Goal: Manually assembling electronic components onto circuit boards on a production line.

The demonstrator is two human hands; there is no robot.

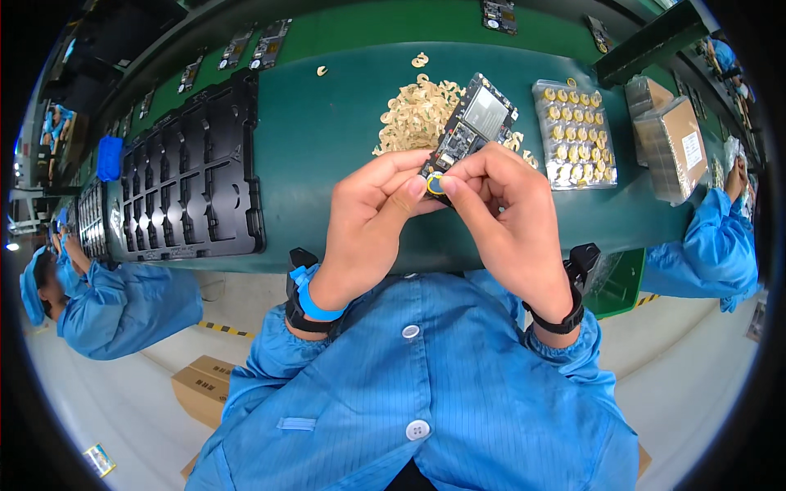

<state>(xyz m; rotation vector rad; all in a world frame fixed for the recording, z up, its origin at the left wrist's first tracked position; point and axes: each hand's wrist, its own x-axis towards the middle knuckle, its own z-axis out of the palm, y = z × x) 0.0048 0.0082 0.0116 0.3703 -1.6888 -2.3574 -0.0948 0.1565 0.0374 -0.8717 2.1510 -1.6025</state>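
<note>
Both my hands are together over the table, around a dark circuit board tilted up to the right, with a silver shield plate on its upper part. At its lower end sits a round coin cell with a yellow rim and a bluish face. My left hand is closed on the board's lower left edge, its thumb against the cell. From the other side, my right hand is closed with thumb and forefinger pinching at the cell's right edge; its other fingers are curled and partly hidden. Behind the board lies a pile of beige crescent-shaped pieces.
A clear tray of yellow coin cells lies right, beside wrapped cardboard stacks. Large black slotted tray stands left. Further boards line the green strip behind. Co-workers in blue sit left and right.
</note>
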